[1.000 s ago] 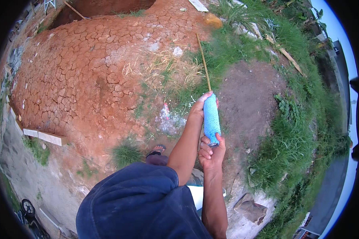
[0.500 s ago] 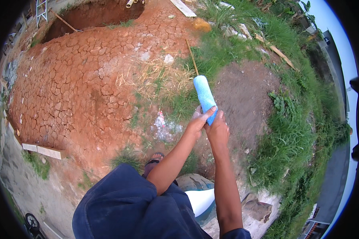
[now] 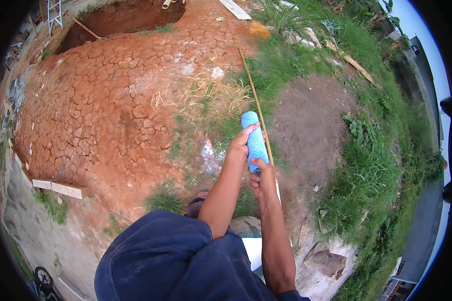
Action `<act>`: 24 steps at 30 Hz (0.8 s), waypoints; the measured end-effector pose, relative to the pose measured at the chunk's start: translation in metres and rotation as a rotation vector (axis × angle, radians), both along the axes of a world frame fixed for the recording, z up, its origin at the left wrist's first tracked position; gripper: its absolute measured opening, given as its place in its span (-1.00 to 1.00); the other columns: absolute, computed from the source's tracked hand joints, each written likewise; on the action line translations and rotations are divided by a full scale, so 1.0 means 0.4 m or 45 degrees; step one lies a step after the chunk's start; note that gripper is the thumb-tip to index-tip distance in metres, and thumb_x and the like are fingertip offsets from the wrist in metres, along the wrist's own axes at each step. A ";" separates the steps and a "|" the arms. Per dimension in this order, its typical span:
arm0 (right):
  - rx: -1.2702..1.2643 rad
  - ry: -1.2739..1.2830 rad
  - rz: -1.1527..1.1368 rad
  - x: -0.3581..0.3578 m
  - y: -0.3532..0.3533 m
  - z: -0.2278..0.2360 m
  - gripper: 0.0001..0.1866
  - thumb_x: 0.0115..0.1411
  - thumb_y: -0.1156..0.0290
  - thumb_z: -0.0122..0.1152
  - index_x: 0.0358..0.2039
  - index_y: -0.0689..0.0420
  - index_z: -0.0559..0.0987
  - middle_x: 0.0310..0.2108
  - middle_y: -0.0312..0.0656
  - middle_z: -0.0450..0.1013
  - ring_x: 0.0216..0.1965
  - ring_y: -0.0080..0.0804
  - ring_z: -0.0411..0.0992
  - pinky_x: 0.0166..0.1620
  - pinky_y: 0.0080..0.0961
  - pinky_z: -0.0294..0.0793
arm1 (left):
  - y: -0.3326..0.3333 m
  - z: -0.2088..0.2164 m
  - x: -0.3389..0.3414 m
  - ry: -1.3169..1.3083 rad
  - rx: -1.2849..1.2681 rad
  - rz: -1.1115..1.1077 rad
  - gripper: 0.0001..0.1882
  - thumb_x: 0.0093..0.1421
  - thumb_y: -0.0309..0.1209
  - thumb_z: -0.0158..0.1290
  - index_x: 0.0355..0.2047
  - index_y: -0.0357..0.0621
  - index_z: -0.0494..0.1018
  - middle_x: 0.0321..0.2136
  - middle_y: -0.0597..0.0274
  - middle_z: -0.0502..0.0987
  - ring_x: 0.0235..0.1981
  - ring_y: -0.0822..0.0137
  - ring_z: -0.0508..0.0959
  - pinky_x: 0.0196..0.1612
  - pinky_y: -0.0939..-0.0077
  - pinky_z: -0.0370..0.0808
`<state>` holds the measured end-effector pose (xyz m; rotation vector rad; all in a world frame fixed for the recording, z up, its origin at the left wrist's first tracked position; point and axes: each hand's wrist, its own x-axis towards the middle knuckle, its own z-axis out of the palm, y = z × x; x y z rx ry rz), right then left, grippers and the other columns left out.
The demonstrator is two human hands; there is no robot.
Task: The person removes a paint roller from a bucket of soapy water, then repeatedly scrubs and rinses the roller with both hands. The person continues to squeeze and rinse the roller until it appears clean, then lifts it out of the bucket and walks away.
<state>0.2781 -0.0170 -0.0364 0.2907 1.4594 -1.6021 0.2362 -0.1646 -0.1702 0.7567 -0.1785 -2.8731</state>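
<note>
I hold a light blue foam-like roller (image 3: 255, 139) upright in front of me over the ground. My left hand (image 3: 240, 145) wraps its left side near the middle. My right hand (image 3: 262, 176) grips its lower end from below. A long thin bamboo stick (image 3: 256, 103) runs behind the roller, from the cracked soil down past my right hand; whether either hand grips it I cannot tell. My dark blue shirt (image 3: 181, 266) fills the lower middle of the view.
Cracked red earth (image 3: 100, 110) spreads to the left, with a dug pit (image 3: 120, 20) at the top. Dry straw (image 3: 206, 95) and grass lie ahead, a dark soil patch (image 3: 311, 125) to the right, and tall weeds (image 3: 371, 170) beyond. A pale brick (image 3: 60, 188) lies at the left.
Both hands and the blue roller rose and shifted slightly left, then settled a little lower. The view tilted, showing more of the pit at the top.
</note>
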 end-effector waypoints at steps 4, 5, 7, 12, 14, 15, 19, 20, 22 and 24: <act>-0.494 -0.511 -0.288 0.061 -0.009 0.014 -0.70 0.24 0.17 0.21 -0.27 0.13 0.40 -0.54 -0.26 0.34 -0.79 -0.70 0.12 -0.81 -0.76 0.05 | -0.059 -0.005 -0.009 0.206 0.078 0.081 -0.63 0.20 -0.19 0.32 -0.15 -0.12 0.46 -0.37 0.10 0.61 -0.39 0.19 0.66 -0.27 0.14 0.70; -0.612 -0.743 -0.387 0.075 -0.007 0.020 -0.66 0.27 0.12 0.20 -0.28 0.15 0.42 -0.52 -0.26 0.35 -0.79 -0.69 0.13 -0.82 -0.77 0.07 | -0.074 -0.005 -0.011 0.277 0.053 0.141 -0.60 0.20 -0.13 0.33 -0.16 -0.10 0.45 -0.37 0.08 0.61 -0.39 0.18 0.66 -0.28 0.15 0.70; -0.743 -0.684 -0.330 0.094 -0.008 0.025 -0.64 0.28 0.09 0.19 -0.28 0.16 0.43 -0.52 -0.26 0.35 -0.79 -0.69 0.13 -0.82 -0.77 0.08 | -0.093 -0.004 -0.019 0.398 0.036 0.222 -0.54 0.18 -0.02 0.33 -0.20 -0.08 0.45 -0.36 0.05 0.61 -0.41 0.16 0.65 -0.31 0.16 0.69; -0.489 -0.354 -0.158 0.067 -0.004 0.043 -0.62 0.28 0.04 0.21 -0.23 0.13 0.44 -0.52 -0.28 0.38 -0.76 -0.71 0.14 -0.74 -0.74 0.15 | -0.114 0.052 -0.035 0.328 -0.090 0.181 -0.22 0.19 0.42 -0.01 -0.04 -0.07 0.50 -0.26 0.04 0.64 -0.30 0.15 0.66 -0.17 0.07 0.68; 0.071 0.408 0.114 0.018 -0.007 0.046 -0.62 0.22 0.14 0.28 -0.19 0.17 0.41 -0.48 -0.13 0.46 -0.60 -0.39 0.42 -0.53 -0.38 0.45 | -0.100 0.096 -0.021 0.207 -0.195 0.075 -0.12 0.18 0.47 -0.06 0.12 -0.06 0.44 -0.17 0.00 0.63 -0.18 0.13 0.65 -0.07 0.01 0.64; 0.396 0.872 0.257 -0.013 -0.018 0.041 -0.61 0.21 0.18 0.30 -0.17 0.19 0.40 -0.45 -0.06 0.50 -0.53 -0.24 0.49 -0.45 -0.25 0.51 | -0.073 0.120 -0.009 0.012 -0.287 0.091 0.10 0.12 0.53 -0.03 0.38 -0.07 0.15 0.05 -0.02 0.49 0.05 0.16 0.51 0.10 -0.07 0.46; 0.961 1.688 0.493 -0.126 -0.035 0.006 -0.52 0.14 0.31 0.36 -0.08 0.26 0.33 -0.30 0.23 0.56 -0.21 0.30 0.57 -0.16 0.11 0.54 | 0.082 0.172 0.090 -0.097 -0.582 -0.257 -0.04 0.17 0.34 0.16 0.35 -0.04 0.23 0.10 0.09 0.50 0.15 0.21 0.48 0.07 0.03 0.48; 0.992 1.714 0.554 -0.139 -0.035 -0.006 -0.51 0.14 0.31 0.37 -0.07 0.26 0.32 -0.28 0.26 0.55 -0.20 0.31 0.56 -0.15 0.12 0.54 | 0.112 0.175 0.094 -0.046 -0.555 -0.218 -0.15 0.20 0.22 0.19 0.29 -0.08 0.28 0.09 0.10 0.52 0.12 0.22 0.51 0.08 0.07 0.50; 1.043 1.792 0.634 -0.143 -0.031 -0.032 -0.47 0.13 0.32 0.38 -0.04 0.26 0.29 -0.22 0.32 0.55 -0.17 0.35 0.54 -0.14 0.14 0.53 | 0.154 0.171 0.089 0.000 -0.448 -0.138 -0.36 0.27 -0.02 0.26 0.19 -0.15 0.40 0.07 0.11 0.54 0.06 0.25 0.56 0.11 0.16 0.53; 0.904 1.811 0.644 -0.125 -0.022 -0.049 -0.50 0.17 0.26 0.34 -0.06 0.26 0.29 -0.26 0.31 0.55 -0.25 0.37 0.55 -0.20 0.13 0.52 | 0.152 0.152 0.081 -0.009 -0.358 -0.095 -0.50 0.26 -0.22 0.29 0.10 -0.19 0.45 0.00 0.11 0.58 -0.02 0.27 0.61 0.07 0.24 0.58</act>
